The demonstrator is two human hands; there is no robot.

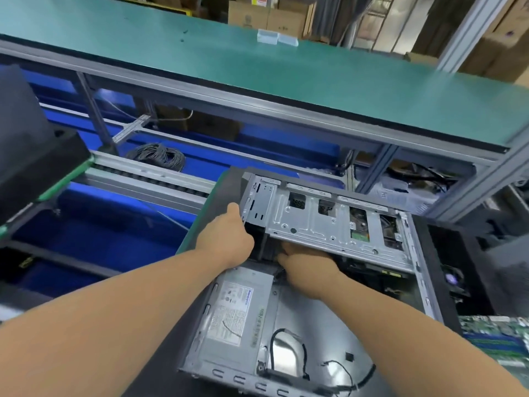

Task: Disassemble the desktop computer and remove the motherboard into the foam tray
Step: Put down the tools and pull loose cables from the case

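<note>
An open desktop computer case [320,316] lies on its side in front of me. Its silver drive cage [315,222] is tilted up at the far end. My left hand [229,239] grips the cage's left end, thumb up against the metal. My right hand [306,265] reaches under the cage, its fingertips hidden in the dark gap. The grey power supply [237,310] with a white label sits at the near left of the case. Loose black cables [340,368] lie on the case floor. A green motherboard [498,342] rests at the right edge.
A green-topped shelf [257,67] runs overhead on an aluminium frame. A roller conveyor [143,173] and blue bins [94,224] lie to the left. A coil of black cable [157,156] sits behind it. A black case [31,156] stands far left.
</note>
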